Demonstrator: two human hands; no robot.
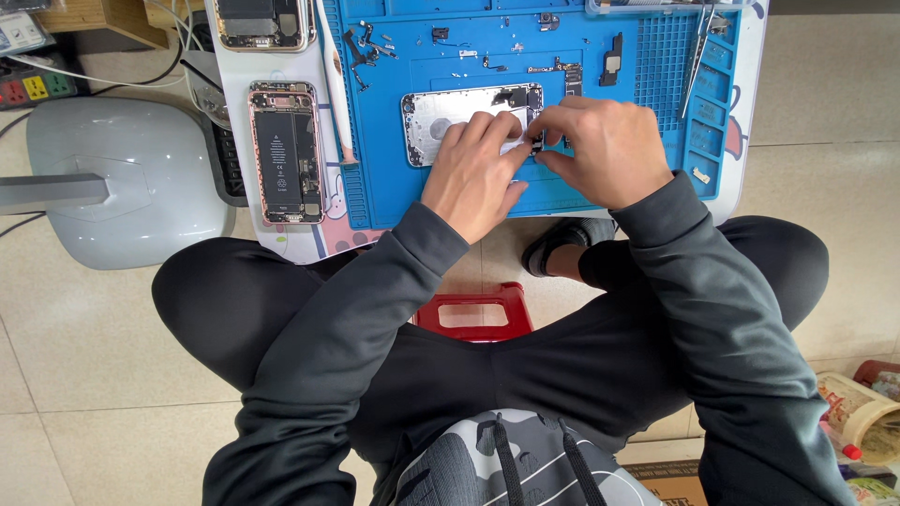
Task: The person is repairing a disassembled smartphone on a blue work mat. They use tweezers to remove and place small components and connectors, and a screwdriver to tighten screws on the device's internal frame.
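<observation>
Left hand (473,169) and right hand (600,150), fingers pinched on an opened phone shell (450,122) on the blue mat (562,192); it looks thin, light, fragile, best gripped by the edges.

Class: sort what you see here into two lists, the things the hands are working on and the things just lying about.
In hand:
left hand
right hand
silver phone shell
blue work mat

Lying about:
opened phone with black battery
second opened phone
tweezers
loose small parts
red stool
</observation>
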